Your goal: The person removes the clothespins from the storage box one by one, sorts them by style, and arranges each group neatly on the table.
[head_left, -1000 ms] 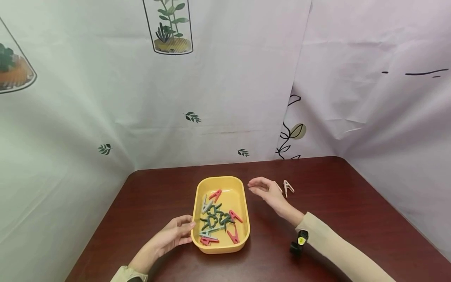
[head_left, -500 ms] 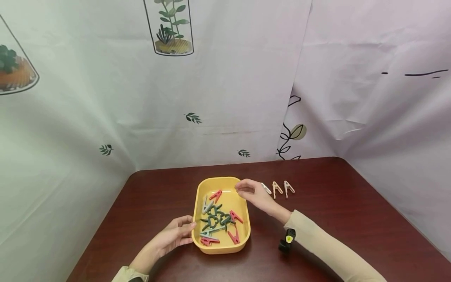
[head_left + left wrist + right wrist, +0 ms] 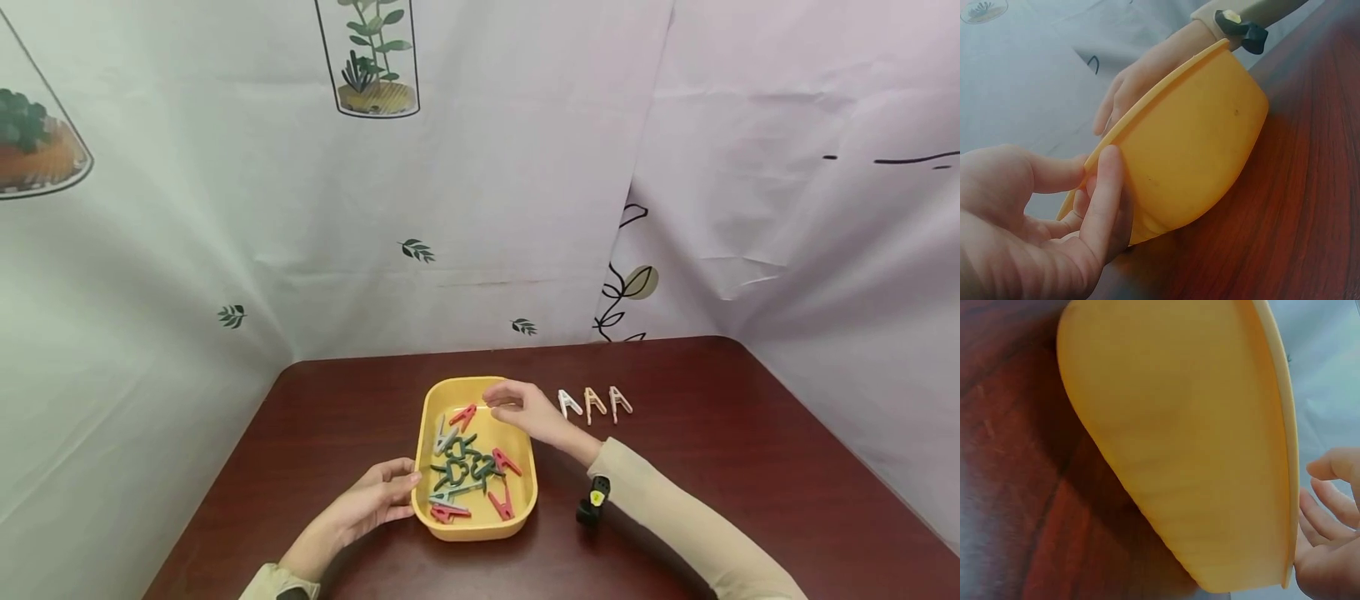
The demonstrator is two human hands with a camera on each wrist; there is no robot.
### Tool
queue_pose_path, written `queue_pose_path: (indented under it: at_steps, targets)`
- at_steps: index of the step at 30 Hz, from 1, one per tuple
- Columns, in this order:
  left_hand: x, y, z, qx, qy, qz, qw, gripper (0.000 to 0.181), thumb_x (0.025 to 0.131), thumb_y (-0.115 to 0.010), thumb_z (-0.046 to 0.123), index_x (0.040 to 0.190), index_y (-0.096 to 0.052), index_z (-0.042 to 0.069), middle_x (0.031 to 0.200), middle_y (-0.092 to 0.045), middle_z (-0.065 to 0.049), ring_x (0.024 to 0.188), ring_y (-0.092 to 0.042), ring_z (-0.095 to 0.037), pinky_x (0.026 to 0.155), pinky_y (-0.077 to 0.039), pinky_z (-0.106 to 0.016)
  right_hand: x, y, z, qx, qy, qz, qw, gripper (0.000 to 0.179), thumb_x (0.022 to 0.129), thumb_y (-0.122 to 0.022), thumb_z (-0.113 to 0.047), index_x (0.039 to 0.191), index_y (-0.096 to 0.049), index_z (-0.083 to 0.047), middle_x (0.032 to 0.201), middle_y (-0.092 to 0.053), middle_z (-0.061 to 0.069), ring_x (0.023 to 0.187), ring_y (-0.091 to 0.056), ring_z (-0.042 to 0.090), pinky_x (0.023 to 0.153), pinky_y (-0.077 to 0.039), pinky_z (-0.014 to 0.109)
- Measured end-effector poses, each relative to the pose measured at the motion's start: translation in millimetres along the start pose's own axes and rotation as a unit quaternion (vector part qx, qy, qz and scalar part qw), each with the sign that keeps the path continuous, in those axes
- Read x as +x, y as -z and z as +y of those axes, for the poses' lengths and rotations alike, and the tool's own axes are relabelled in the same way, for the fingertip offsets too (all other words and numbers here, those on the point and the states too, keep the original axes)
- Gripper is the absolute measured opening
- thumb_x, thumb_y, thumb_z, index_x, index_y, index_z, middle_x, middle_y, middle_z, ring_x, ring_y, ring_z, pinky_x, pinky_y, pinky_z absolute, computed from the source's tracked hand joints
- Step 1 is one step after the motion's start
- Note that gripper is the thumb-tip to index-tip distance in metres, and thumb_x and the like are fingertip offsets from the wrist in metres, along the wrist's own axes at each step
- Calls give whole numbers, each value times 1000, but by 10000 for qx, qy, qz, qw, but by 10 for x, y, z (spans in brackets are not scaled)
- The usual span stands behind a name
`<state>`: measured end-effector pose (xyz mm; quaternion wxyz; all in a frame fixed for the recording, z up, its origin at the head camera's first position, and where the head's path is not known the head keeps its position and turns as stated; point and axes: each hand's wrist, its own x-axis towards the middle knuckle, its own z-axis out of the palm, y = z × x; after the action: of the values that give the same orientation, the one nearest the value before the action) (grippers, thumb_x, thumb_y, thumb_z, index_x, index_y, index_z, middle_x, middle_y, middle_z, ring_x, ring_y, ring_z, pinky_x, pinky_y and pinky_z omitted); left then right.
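My left hand [image 3: 373, 500] holds the left rim of a yellow plastic tray [image 3: 480, 532]; in the left wrist view, the thumb and a finger [image 3: 1105, 194] pinch its edge. Inside the tray lie several red clothespins, one [image 3: 463, 417] near the back, a grey clothespin [image 3: 444, 440], a pale blue-green clothespin [image 3: 452, 493] and several dark green clips [image 3: 452, 472]. Over the tray's back right corner hovers my right hand [image 3: 528, 410], its fingers loosely bent with nothing seen between them. The right wrist view shows that hand [image 3: 1332, 537] beside the tray's rim.
Right of the tray, a white clothespin [image 3: 570, 403], a pale orange clothespin [image 3: 595, 404] and a pale pink clothespin [image 3: 619, 403] lie in a row on the dark red table [image 3: 337, 408]. A printed white curtain [image 3: 480, 208] hangs behind the table.
My right hand has moved left from beside the clothespin row to over the tray's back right corner, uncovering the white and orange clothespins. My left hand keeps its hold on the tray.
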<state>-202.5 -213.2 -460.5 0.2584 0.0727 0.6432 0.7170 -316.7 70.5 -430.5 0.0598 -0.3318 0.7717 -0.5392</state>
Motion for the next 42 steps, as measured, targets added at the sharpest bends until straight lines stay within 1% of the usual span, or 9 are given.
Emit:
queue_pose_path:
  at_steps: [6, 11, 16, 20, 26, 31, 34, 38, 42]
  targets:
    - [21, -27, 9, 17, -16, -14, 10000, 18, 100, -50, 15, 113, -46, 3, 98, -63, -1, 88, -65, -10, 75, -56, -23, 135, -11, 28, -245, 147, -304, 9991, 30, 91, -60, 1, 120, -58, 8, 120, -61, 28, 112, -61, 37, 96, -52, 41]
    - [39, -35, 13, -1, 12, -6, 10000, 17, 100, -49, 16, 112, -46, 4, 98, -62, -1, 87, -64, -10, 75, -56, -23, 257, -43, 20, -527, 174, -800, 9952, 34, 90, -61, 3, 123, -57, 8, 122, -62, 26, 113, -61, 35, 97, -51, 42]
    - [61, -29, -6, -30, 2, -47, 10000, 18, 100, -50, 16, 113, -46, 4, 98, -63, -1, 87, -64, -10, 75, -56, -22, 359, -119, 26, -974, 466, -1491, 9829, 37, 87, -60, 9, 123, -55, 10, 122, -62, 27, 113, -61, 37, 97, -51, 42]
    - [65, -3, -35, -76, 2, -51, 10000, 17, 101, -48, 14, 113, -46, 3, 99, -63, -1, 87, -64, -9, 75, -56, -22, 403, -204, 28, -1303, 400, -1901, 9723, 38, 87, -58, 10, 124, -56, 8, 123, -62, 24, 115, -61, 36, 97, -51, 40]
    - [54, 31, -62, -114, 37, -52, 9999, 15, 101, -48, 15, 112, -46, 5, 98, -62, 1, 86, -64, -8, 74, -55, -21, 448, -304, 55, -1932, 278, -2031, 9595, 35, 88, -60, 6, 123, -60, 1, 121, -66, 14, 113, -63, 26, 95, -52, 32]
    - [47, 47, -56, -122, 46, -12, 9999, 16, 101, -48, 14, 113, -46, 5, 98, -62, 1, 86, -64, -8, 74, -55, -21, 474, -339, 36, -2104, 279, -2136, 9536, 35, 88, -58, 8, 123, -60, 0, 121, -66, 12, 113, -63, 25, 96, -52, 36]
    - [41, 52, -48, -135, 55, 0, 9999, 15, 101, -48, 14, 113, -46, 5, 98, -63, 1, 85, -64, -8, 74, -55, -21, 497, -363, 43, -2211, 276, -2214, 9494, 36, 88, -57, 8, 122, -60, -2, 121, -67, 11, 113, -63, 24, 96, -51, 35]
    - [31, 49, -41, -132, 29, 12, 9999, 15, 100, -50, 16, 111, -47, 7, 97, -63, 1, 85, -63, -8, 74, -55, -21, 516, -397, 57, -2247, 312, -2253, 9475, 35, 86, -58, 9, 120, -62, -3, 118, -68, 9, 107, -65, 21, 92, -52, 28]
    - [27, 50, -34, -114, 28, 39, 9999, 15, 99, -53, 17, 110, -47, 8, 96, -62, 1, 85, -63, -7, 73, -55, -20, 523, -425, 60, -2122, 260, -2230, 9511, 35, 84, -65, 7, 117, -64, -4, 109, -70, 7, 95, -66, 13, 83, -52, 21]
